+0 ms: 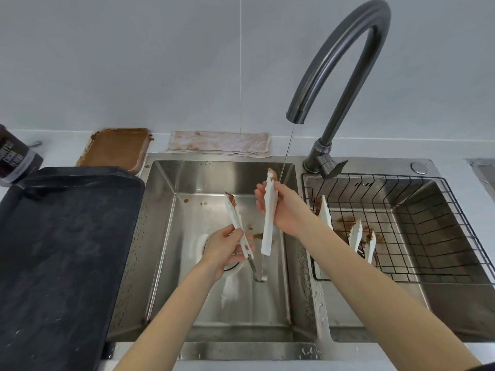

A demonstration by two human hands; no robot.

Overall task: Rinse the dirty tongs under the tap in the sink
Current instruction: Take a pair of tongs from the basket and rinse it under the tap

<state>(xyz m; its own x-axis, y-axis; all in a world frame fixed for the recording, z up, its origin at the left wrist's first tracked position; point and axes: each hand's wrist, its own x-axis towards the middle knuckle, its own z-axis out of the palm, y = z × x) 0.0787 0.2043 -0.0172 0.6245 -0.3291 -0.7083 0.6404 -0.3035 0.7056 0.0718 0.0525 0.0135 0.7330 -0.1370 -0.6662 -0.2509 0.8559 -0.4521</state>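
Far left: a black tray (67, 236) on the counter, a dark jar (13, 156) behind it. Next along, a brown, messy dish (115, 148) and a stained cloth (219, 143) by the wall.

Then the sink (300, 277), with brown bits on its floor. Over it, the tongs (269, 218), spread wide in a V, the metal bend at the bottom, the two white arms pointing up. Brown goo on both tips.

Left hand (225, 247): fingers curled round the left arm of the tongs, low down. Right hand (281, 207): fingers and thumb wrapped round the right arm, about halfway up.

A thin stream of water (286, 156) falling from the tap (348, 62), landing just beside the right tip, by the right hand. Hard to tell whether touching the goo.

Further right, a wire basket (401, 223) in the second basin, with more dirty tongs (356, 234) lying in it.

Looks like only just begun. Water on, tongs in hand, but both tips not clean yet. Left to do: get each tip right under the stream, rub off the goo. Other tongs likely waiting too.
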